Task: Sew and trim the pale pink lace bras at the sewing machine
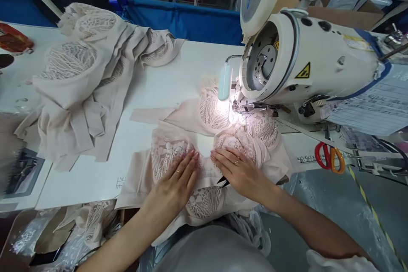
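A pale pink bra piece with lace cups [170, 155] lies spread in front of me on the sewing table. My left hand [181, 172] rests flat on its left lace cup, fingers stretched out and holding nothing. Over the right cup lies my right hand [236, 170], its fingers extended on the fabric. Dark pointed blades of thread snips [224, 181] poke out from under that palm; their handles are hidden. Behind, another lace bra piece [213, 108] reaches under the lit needle area of the white sewing machine [306, 59]. More lace fabric [204, 202] hangs at the table's front edge.
A pile of similar bra pieces [76, 72] lies at the left on the white table [194, 57]. Scissors with red and orange handles [330, 157] sit right of the machine. A small lamp [225, 81] hangs by the needle. Below left, a box holds plastic bags [70, 250].
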`<state>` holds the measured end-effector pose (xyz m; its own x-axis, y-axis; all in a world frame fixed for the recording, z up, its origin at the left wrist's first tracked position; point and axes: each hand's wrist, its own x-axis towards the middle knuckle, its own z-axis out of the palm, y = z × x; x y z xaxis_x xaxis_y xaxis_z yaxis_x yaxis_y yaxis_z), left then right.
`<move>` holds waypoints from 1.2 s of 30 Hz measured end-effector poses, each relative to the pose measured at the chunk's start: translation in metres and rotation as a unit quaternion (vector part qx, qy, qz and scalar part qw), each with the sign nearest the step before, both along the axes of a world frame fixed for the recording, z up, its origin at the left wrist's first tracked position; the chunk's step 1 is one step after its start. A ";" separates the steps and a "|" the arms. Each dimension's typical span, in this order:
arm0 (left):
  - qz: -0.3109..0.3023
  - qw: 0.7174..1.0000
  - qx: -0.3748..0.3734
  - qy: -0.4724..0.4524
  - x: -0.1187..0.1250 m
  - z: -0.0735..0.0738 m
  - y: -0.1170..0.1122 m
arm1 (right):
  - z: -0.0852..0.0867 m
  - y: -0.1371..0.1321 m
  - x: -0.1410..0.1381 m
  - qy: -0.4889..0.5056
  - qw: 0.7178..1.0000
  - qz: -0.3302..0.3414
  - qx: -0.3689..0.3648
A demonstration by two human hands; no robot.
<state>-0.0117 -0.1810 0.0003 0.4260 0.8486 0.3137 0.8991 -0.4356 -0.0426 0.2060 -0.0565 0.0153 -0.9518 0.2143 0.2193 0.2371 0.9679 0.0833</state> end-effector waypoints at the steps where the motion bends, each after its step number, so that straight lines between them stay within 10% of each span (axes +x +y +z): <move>1: 0.008 1.000 0.002 -0.008 0.000 -0.003 0.000 | 0.000 0.001 0.000 -0.002 1.000 0.000 0.001; 17: 0.058 0.989 -0.068 -0.119 -0.009 -0.009 -0.004 | 0.001 0.000 -0.004 -0.081 0.989 -0.110 -0.057; 36: -0.042 0.982 -0.115 -0.144 -0.039 -0.008 0.002 | -0.003 0.017 0.008 -0.070 0.994 -0.041 -0.075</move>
<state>-0.0509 -0.1788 -0.0072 0.4201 0.8766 0.2348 0.8197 -0.4775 0.3163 0.2138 -0.0392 0.0120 -0.9489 0.3121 0.0461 0.3113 0.9500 -0.0228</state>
